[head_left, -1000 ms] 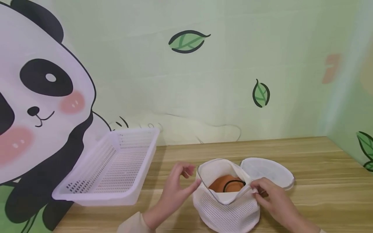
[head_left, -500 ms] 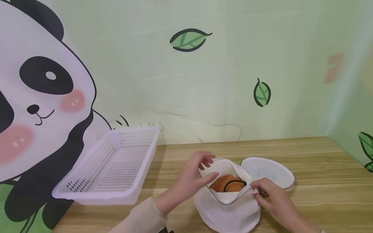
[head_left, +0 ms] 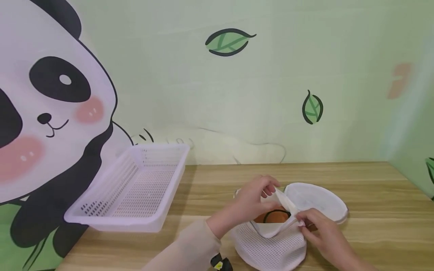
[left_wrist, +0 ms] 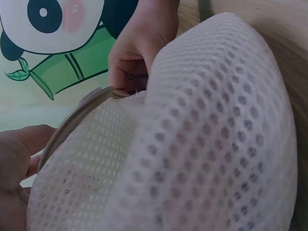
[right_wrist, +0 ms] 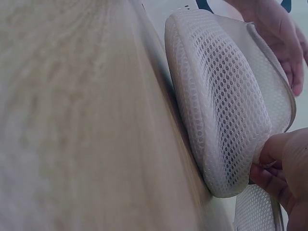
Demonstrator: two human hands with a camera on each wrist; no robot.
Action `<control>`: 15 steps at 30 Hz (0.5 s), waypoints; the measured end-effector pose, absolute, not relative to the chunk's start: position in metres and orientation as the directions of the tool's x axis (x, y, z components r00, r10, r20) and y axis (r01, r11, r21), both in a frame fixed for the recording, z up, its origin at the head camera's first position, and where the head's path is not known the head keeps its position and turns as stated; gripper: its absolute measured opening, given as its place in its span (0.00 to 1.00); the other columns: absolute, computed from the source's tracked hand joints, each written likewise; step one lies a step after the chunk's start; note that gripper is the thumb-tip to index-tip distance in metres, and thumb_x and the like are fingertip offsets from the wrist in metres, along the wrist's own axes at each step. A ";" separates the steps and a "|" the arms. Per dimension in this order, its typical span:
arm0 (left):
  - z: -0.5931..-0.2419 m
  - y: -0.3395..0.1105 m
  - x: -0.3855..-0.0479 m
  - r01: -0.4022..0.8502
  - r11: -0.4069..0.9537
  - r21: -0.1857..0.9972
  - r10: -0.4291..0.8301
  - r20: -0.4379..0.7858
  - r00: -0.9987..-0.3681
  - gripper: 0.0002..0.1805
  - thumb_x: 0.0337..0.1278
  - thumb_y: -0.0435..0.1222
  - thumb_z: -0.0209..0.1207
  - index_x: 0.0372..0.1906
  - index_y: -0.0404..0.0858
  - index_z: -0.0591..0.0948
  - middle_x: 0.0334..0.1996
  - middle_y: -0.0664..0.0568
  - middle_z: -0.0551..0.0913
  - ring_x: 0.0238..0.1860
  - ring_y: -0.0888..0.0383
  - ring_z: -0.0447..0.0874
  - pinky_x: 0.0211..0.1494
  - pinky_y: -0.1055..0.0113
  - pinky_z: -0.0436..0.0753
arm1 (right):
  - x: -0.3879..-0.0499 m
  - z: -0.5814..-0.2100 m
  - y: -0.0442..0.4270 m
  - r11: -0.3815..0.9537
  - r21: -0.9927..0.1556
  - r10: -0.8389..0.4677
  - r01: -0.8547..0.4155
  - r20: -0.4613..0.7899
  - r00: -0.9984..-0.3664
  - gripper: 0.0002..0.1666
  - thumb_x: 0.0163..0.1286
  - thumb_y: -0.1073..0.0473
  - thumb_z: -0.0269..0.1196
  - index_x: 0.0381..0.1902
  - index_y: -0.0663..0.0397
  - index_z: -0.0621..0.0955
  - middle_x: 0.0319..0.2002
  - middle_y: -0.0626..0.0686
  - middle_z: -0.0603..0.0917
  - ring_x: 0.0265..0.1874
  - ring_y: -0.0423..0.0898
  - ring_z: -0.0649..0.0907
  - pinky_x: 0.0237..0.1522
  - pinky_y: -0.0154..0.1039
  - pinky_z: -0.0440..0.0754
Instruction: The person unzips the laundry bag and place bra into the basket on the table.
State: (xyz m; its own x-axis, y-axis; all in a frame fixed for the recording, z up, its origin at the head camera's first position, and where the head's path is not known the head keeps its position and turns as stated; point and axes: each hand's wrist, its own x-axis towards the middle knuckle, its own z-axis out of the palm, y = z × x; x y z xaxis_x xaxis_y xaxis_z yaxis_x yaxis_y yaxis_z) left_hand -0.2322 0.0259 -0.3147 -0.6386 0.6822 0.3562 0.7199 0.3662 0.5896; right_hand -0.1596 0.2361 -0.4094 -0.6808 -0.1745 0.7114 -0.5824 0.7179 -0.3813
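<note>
A white mesh laundry bag (head_left: pixel 271 244) with a zipped rim stands upright on the table, its top gaping. An orange-brown thing with a black curved band (head_left: pixel 278 216) lies inside; its kind is unclear. The round white lid (head_left: pixel 317 201) is folded back to the far right. My right hand (head_left: pixel 323 231) pinches the rim on the right side, also seen as the right hand (right_wrist: pixel 284 168) in the right wrist view. Over the mouth reaches my left hand (head_left: pixel 254 197), fingers loosely bent beside the rim. In the right wrist view, the left hand (right_wrist: pixel 281 43) shows extended fingers.
A white perforated plastic basket (head_left: pixel 112 222) sits on the left of the wooden table (head_left: pixel 390 226). Behind stands a pale green wall (head_left: pixel 169 75) with a panda and leaves. A small black thing with a yellow mark (head_left: pixel 217 259) shows below the left sleeve.
My left hand has moved rightward from the bag's left rim across its mouth. My right hand keeps its pinch on the rim. The head view has shifted slightly.
</note>
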 end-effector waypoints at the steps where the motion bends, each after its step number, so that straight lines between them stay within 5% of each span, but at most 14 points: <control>1: -0.317 0.028 -0.233 0.717 0.389 0.579 0.686 0.337 -0.645 0.20 0.52 0.32 0.66 0.51 0.36 0.77 0.41 0.45 0.80 0.41 0.62 0.77 0.46 0.81 0.77 | -0.159 -0.409 0.236 0.724 -0.383 -0.173 -0.574 0.705 -0.688 0.24 0.43 0.79 0.70 0.36 0.51 0.79 0.32 0.42 0.79 0.33 0.24 0.76 0.28 0.21 0.77; 15: -0.355 0.035 -0.248 0.697 0.547 0.464 0.708 0.189 -0.681 0.13 0.53 0.40 0.67 0.44 0.43 0.82 0.43 0.55 0.85 0.44 0.64 0.81 0.49 0.79 0.76 | -0.157 -0.411 0.235 0.749 -0.396 -0.161 -0.531 0.668 -0.726 0.23 0.45 0.77 0.70 0.35 0.48 0.79 0.33 0.41 0.80 0.33 0.25 0.77 0.29 0.25 0.79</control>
State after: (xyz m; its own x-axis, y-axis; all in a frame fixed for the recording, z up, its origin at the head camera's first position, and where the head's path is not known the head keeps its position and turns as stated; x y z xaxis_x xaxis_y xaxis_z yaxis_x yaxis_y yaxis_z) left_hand -0.2481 0.0349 -0.3549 -0.6810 0.7076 0.1886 0.6969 0.5471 0.4637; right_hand -0.1567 0.2346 -0.4111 -0.7261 -0.1611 0.6685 -0.5309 0.7491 -0.3961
